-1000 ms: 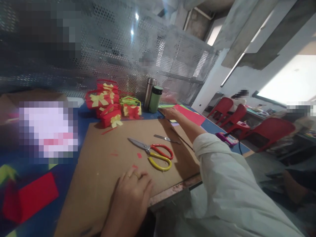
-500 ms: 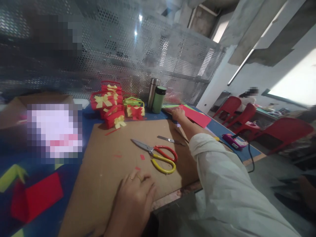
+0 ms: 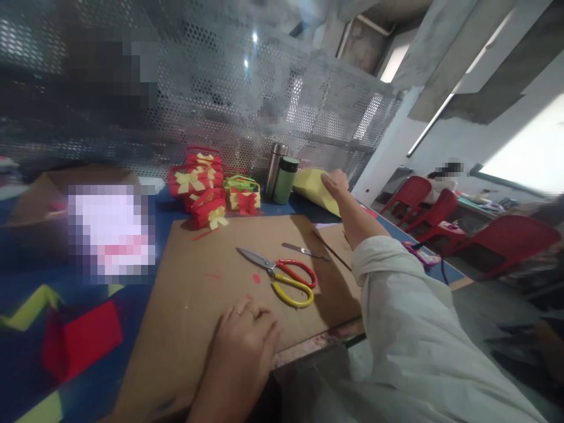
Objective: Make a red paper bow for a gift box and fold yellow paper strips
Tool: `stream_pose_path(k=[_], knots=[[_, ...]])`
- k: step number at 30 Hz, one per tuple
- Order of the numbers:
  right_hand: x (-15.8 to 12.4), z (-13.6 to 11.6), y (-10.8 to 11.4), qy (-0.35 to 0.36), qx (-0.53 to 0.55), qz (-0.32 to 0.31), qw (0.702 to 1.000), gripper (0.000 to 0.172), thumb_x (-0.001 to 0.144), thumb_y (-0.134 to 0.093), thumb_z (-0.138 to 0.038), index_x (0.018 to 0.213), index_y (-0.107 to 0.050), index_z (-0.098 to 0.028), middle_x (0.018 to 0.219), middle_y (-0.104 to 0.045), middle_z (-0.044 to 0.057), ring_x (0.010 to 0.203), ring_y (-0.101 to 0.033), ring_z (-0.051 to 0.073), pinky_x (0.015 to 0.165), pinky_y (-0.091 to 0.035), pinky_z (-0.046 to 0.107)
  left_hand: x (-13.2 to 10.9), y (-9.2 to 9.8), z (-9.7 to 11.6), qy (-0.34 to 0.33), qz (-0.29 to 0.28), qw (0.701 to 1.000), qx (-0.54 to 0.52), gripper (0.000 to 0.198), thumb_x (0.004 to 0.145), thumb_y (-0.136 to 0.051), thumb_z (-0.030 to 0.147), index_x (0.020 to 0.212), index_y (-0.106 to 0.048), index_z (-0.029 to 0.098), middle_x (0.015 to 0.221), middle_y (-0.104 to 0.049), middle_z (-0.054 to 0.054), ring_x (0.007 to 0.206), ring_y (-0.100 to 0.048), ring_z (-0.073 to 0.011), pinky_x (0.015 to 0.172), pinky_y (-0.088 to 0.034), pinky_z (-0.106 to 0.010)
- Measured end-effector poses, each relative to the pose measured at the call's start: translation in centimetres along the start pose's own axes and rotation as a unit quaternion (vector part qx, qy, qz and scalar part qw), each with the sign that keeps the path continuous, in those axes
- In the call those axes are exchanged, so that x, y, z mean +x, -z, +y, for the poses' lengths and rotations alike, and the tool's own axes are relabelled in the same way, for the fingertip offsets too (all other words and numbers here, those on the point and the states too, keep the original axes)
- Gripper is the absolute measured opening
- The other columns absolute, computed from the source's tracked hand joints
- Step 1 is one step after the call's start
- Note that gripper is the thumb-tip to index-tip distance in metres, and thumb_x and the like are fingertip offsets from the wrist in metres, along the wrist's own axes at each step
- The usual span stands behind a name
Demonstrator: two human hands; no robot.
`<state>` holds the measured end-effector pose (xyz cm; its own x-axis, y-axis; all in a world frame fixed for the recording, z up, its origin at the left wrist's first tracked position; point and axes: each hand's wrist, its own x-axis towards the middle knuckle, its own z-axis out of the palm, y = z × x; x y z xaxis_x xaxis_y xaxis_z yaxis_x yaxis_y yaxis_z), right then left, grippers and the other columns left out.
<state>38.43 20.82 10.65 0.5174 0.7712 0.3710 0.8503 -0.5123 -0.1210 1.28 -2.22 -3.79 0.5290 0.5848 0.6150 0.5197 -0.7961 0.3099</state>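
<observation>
My right hand point(image 3: 336, 182) reaches to the far right of the table. Its fingers pinch the edge of a yellow sheet of paper point(image 3: 315, 189), which is lifted and curved beside the bottles. At the near edge of a brown cardboard sheet point(image 3: 185, 288), my left hand point(image 3: 247, 335) rests palm down, fingers loosely bent, holding nothing visible. Beyond it lie scissors point(image 3: 273, 271) with one red and one yellow handle. A thin metal blade point(image 3: 304, 251) lies behind the scissors. Small red paper scraps point(image 3: 256, 278) dot the cardboard.
Red and yellow paper baskets point(image 3: 198, 182) with bows stand at the back, near a green bottle point(image 3: 285, 181) and a steel flask point(image 3: 275, 167). A folded red paper point(image 3: 83, 338) and a cardboard box point(image 3: 35, 200) are left. Red chairs point(image 3: 506, 241) stand beyond the table.
My right hand has risen and shifted right, raising the yellow sheet; the red sheet is now mostly out of sight. My left hand has stayed on the cardboard. The view has shifted slightly.
</observation>
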Motion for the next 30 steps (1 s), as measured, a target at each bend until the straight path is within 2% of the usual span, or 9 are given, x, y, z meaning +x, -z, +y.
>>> stream_pose_path(k=[6, 13, 15, 17, 19, 21, 24, 28, 30], knots=[[-1.8, -0.9, 6.6, -0.043, 0.057, 0.075, 0.995, 0.045, 0.098, -0.037, -0.024, 0.12, -0.073, -0.009, 0.116, -0.074, 0.022, 0.109, -0.07, 0.031, 0.087, -0.054, 0.035, 0.4, 0.2, 0.0, 0.024, -0.025, 0.999, -0.029, 0.02, 0.096, -0.058, 0.013, 0.09, -0.075, 0.023, 0.096, -0.076, -0.004, 0.09, -0.069, -0.0219, 0.093, -0.055, -0.042], [-9.5, -4.0, 12.9, 0.133, 0.114, 0.217, 0.96, 0.027, 0.093, -0.042, -0.019, 0.081, -0.066, -0.018, 0.084, -0.069, 0.012, 0.082, -0.064, 0.023, 0.072, -0.044, 0.032, 0.3, 0.3, 1.1, 0.077, -0.009, 0.996, -0.038, 0.016, 0.091, -0.066, 0.011, 0.083, -0.074, 0.022, 0.09, -0.074, -0.003, 0.088, -0.068, -0.02, 0.082, -0.057, -0.035], [-13.3, -4.5, 12.4, 0.248, 0.132, 0.232, 0.931, 0.02, 0.091, -0.049, -0.022, 0.075, -0.061, -0.021, 0.075, -0.066, 0.009, 0.07, -0.06, 0.021, 0.066, -0.041, 0.033, 0.3, 0.1, 1.2, 0.073, 0.029, 0.995, -0.054, 0.017, 0.092, -0.066, 0.011, 0.082, -0.074, 0.023, 0.088, -0.074, -0.002, 0.087, -0.069, -0.0182, 0.082, -0.058, -0.031], [-17.3, -4.8, 10.7, 0.429, 0.157, 0.21, 0.864, 0.021, 0.094, -0.049, -0.024, 0.078, -0.062, -0.023, 0.077, -0.067, 0.008, 0.068, -0.059, 0.021, 0.065, -0.041, 0.033, 0.3, 0.5, 1.3, 0.069, 0.116, 0.99, -0.033, 0.02, 0.095, -0.06, 0.009, 0.097, -0.076, 0.021, 0.103, -0.074, -0.006, 0.098, -0.07, -0.0175, 0.088, -0.059, -0.03], [-21.7, -4.9, 8.5, 0.578, 0.159, 0.16, 0.785, 0.026, 0.098, -0.046, -0.021, 0.078, -0.063, -0.024, 0.078, -0.068, 0.008, 0.071, -0.061, 0.021, 0.07, -0.043, 0.034, 0.0, 1.7, 1.7, 0.059, 0.224, 0.971, 0.064, 0.03, 0.098, -0.055, 0.01, 0.122, -0.072, 0.018, 0.125, -0.07, -0.014, 0.117, -0.068, -0.0225, 0.098, -0.058, -0.036], [-26.2, -4.8, 6.4, 0.643, 0.138, 0.107, 0.746, 0.025, 0.098, -0.046, -0.016, 0.082, -0.064, -0.024, 0.073, -0.066, 0.006, 0.068, -0.059, 0.021, 0.069, -0.041, 0.035, -0.8, 3.5, 2.3, 0.037, 0.282, 0.941, 0.184, 0.043, 0.098, -0.059, 0.013, 0.141, -0.062, 0.017, 0.141, -0.062, -0.021, 0.136, -0.058, -0.0309, 0.109, -0.052, -0.048], [-31.8, -4.2, 4.0, 0.626, 0.089, 0.036, 0.774, 0.021, 0.1, -0.049, -0.014, 0.091, -0.067, -0.021, 0.076, -0.067, 0.006, 0.07, -0.059, 0.02, 0.072, -0.039, 0.035, -2.4, 6.0, 2.3, -0.005, 0.198, 0.943, 0.268, 0.045, 0.096, -0.065, 0.018, 0.141, -0.063, 0.025, 0.147, -0.061, -0.017, 0.146, -0.049, -0.0374, 0.118, -0.04, -0.063], [-34.8, -2.2, 2.4, 0.603, 0.104, -0.049, 0.789, 0.018, 0.103, -0.053, -0.021, 0.093, -0.068, -0.019, 0.084, -0.071, 0.007, 0.078, -0.062, 0.02, 0.075, -0.04, 0.033, -4.2, 6.7, 0.3, -0.033, 0.054, 0.957, 0.284, 0.025, 0.097, -0.053, 0.008, 0.089, -0.073, 0.02, 0.089, -0.077, -0.007, 0.121, -0.069, -0.0339, 0.119, -0.034, -0.069], [-34.5, -0.6, 2.3, 0.597, 0.158, -0.067, 0.784, 0.025, 0.106, -0.05, -0.026, 0.092, -0.069, -0.019, 0.088, -0.073, 0.007, 0.084, -0.065, 0.02, 0.08, -0.043, 0.032, -5.0, 6.5, -0.2, -0.041, 0.027, 0.954, 0.295, 0.029, 0.097, -0.048, 0.005, 0.087, -0.071, 0.021, 0.087, -0.077, -0.004, 0.108, -0.073, -0.0279, 0.117, -0.037, -0.063]])
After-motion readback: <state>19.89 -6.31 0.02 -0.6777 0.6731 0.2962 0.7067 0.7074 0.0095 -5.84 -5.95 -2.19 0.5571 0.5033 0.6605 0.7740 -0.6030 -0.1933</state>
